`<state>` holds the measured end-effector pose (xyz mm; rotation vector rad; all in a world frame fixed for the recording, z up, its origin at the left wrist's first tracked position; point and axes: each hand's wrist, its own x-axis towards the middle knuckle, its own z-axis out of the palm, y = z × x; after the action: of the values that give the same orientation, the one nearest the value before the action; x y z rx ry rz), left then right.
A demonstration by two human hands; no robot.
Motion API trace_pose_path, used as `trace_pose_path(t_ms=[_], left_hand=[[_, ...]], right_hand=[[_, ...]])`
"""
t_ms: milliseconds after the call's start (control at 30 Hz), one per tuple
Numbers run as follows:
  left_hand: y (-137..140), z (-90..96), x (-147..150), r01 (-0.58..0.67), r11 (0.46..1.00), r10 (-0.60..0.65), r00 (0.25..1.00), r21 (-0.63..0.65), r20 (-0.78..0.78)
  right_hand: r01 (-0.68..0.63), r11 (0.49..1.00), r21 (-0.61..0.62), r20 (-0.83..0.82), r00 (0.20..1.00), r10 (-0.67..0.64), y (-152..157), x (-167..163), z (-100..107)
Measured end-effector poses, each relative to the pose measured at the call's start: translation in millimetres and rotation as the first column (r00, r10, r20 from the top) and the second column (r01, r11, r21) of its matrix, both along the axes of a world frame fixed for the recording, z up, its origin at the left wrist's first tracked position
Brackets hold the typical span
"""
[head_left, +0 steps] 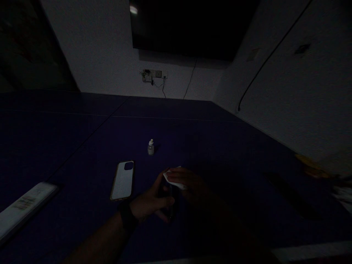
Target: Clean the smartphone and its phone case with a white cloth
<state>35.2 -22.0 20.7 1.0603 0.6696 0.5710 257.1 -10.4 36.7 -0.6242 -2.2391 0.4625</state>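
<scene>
In the dim light my left hand (154, 200), with a dark band on its wrist, grips a slim dark phone (171, 212) tilted on its edge, thumb on the near side. My right hand (189, 181) presses a folded white tissue (178, 184) onto the phone's upper end. Much of the phone is lost in shadow behind the fingers. To the left of my left hand lies a phone case (122, 180) with a pale back, a darker rim and a camera cut-out. A small white dropper bottle (151, 148) stands upright beyond my hands.
A long white box (26, 205) lies at the left on the dark blue tabletop (90, 154). Something long and dark (291, 196) rests at the right, near a yellow item (312, 167). At the back are a wall screen (189, 29) and sockets (158, 74) with cables.
</scene>
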Motion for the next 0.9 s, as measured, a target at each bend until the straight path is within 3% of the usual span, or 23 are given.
trace_pose_path(t_ms=[67,133,300,567,700,900], left_hand=[[0,0.2,1,0.002,1.0,-0.002,1.0,-0.013,0.007],[0,0.4,1,0.006,1.0,-0.006,1.0,-0.015,0.017],[0,1.5,-1,-0.003,1.0,0.003,1.0,0.002,0.023],[3,11.6,5,-0.047,0.988,0.061,0.994,-0.147,0.087],[5,14.0,6,-0.078,0.977,0.095,0.993,-0.201,0.077],[5,11.1,9,-0.142,0.976,0.143,0.99,-0.165,-0.005]], right_hand=[[-0.115,0.993,0.01,-0.025,0.993,0.116,-3,2,1],[-0.145,0.989,0.022,-0.037,0.989,0.146,-5,2,1],[0.107,0.994,0.033,-0.016,0.994,-0.107,1,-4,-4],[0.096,0.995,0.037,0.028,0.995,-0.098,2,-6,-7],[0.017,0.999,0.049,0.03,0.999,-0.019,-6,-9,-5],[-0.124,0.991,0.056,0.097,0.988,0.118,-31,-6,6]])
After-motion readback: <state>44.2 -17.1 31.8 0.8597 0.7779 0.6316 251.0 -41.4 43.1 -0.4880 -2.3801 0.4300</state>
